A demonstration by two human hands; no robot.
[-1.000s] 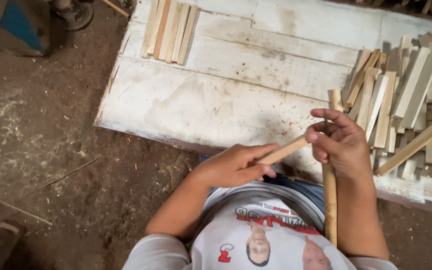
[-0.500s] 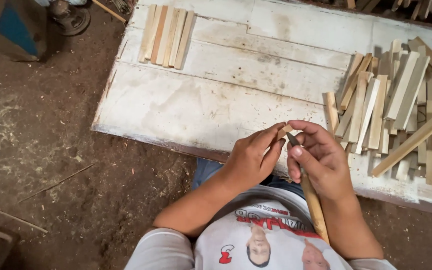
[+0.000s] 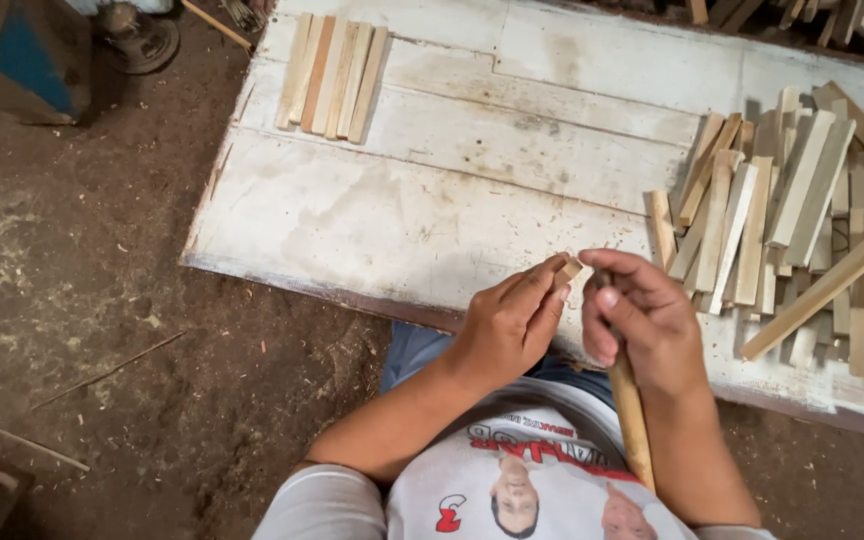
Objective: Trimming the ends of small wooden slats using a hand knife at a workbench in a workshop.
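Seen from above, at a whitewashed plank surface [image 3: 472,200] set low over a dirt floor [image 3: 102,300]. Left hand [image 3: 507,325] pinching the end of a short pale wood piece [image 3: 569,270] in a narrow fingertip grip, just over the near edge of the surface. Right hand [image 3: 642,320] closed around a longer wooden stick [image 3: 630,410] that runs back along the forearm toward the body, thumb and fingers meeting the small piece from the other side. At the far left corner, a neat row of flat slats [image 3: 332,78] laid side by side, touching. At the right, a loose heap of slats [image 3: 792,210], crossed and overlapping, much larger than the row. Judging by the two piles: only a handful sorted and laid out, the bulk apparently left to go through, one piece in hand between them. Exact work on the piece too small to tell.
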